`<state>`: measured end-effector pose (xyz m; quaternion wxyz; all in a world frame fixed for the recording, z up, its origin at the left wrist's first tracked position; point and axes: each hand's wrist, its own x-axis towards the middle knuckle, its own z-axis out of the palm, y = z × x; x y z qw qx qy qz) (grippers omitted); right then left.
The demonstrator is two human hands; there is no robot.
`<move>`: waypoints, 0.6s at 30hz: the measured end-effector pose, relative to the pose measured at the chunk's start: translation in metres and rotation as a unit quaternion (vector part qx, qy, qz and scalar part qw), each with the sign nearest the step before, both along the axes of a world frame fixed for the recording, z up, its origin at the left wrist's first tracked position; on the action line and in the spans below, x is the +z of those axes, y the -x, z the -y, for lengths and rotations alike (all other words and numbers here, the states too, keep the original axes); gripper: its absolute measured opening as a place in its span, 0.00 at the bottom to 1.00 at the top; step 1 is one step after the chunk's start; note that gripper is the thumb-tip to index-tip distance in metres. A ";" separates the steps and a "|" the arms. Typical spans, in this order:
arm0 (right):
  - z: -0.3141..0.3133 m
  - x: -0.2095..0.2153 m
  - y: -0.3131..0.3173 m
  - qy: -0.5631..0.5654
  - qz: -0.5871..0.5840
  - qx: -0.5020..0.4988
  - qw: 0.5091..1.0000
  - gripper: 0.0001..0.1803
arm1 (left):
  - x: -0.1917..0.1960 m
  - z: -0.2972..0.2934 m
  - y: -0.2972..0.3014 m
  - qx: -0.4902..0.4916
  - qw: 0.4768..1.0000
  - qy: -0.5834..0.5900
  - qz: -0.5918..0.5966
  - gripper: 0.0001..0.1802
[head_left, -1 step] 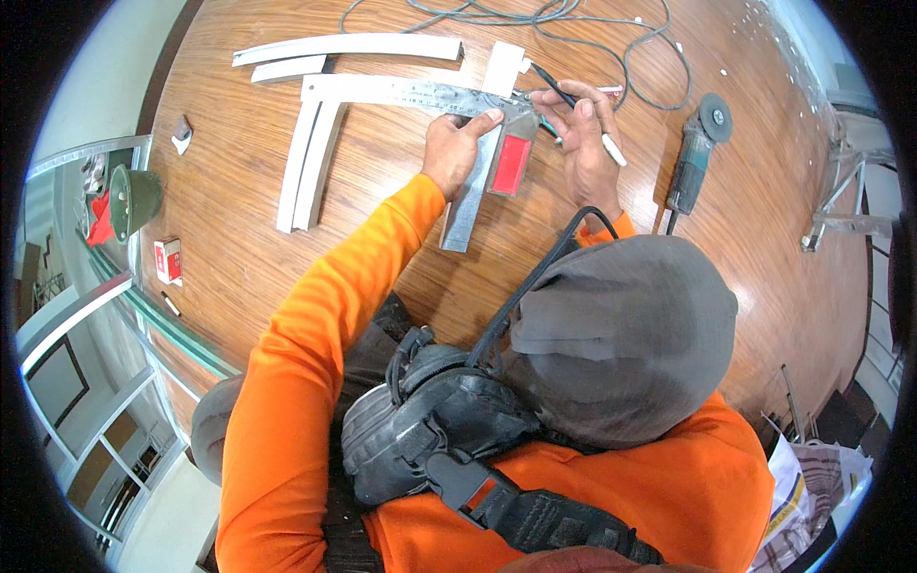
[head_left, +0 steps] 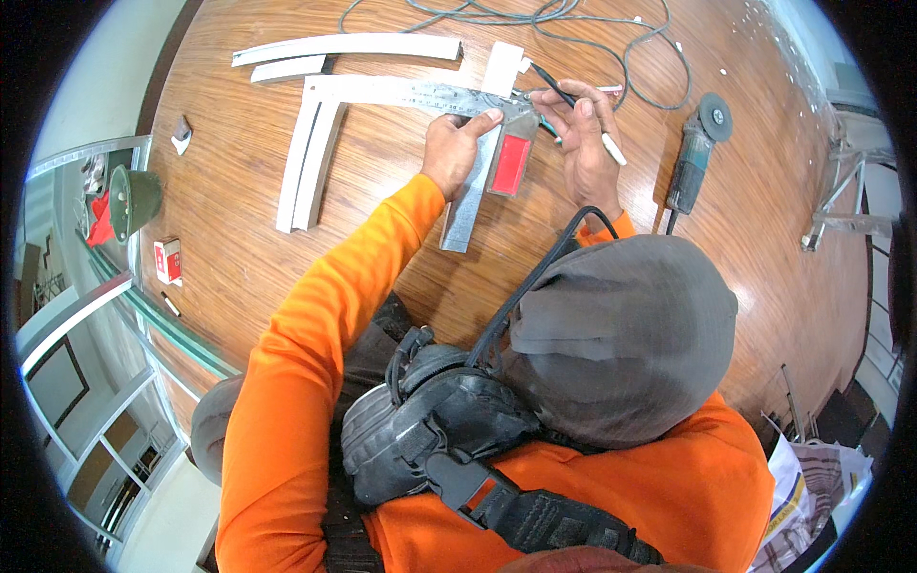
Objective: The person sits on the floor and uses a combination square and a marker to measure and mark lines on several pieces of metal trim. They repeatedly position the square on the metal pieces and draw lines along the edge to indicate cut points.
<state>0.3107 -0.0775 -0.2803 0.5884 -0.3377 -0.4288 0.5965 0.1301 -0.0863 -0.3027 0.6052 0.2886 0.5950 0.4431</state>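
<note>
A workshop, this: angle grinder (head_left: 695, 153) on the wooden bench (head_left: 382, 220), cut metal profiles (head_left: 310, 158) (cable (head_left: 573, 19) trailing).
</note>
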 end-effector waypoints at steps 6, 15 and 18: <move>0.001 -0.015 0.004 0.022 0.057 -0.143 0.988 0.23 | -0.001 -0.001 -0.006 -0.029 0.998 0.002 0.052 0.20; 0.010 -0.018 0.030 0.180 -0.019 -0.151 0.972 0.23 | 0.016 0.010 -0.028 -0.012 0.999 -0.050 0.008 0.18; 0.011 -0.025 0.026 0.165 -0.027 -0.159 0.973 0.23 | 0.031 0.014 -0.032 -0.020 0.997 -0.074 -0.018 0.18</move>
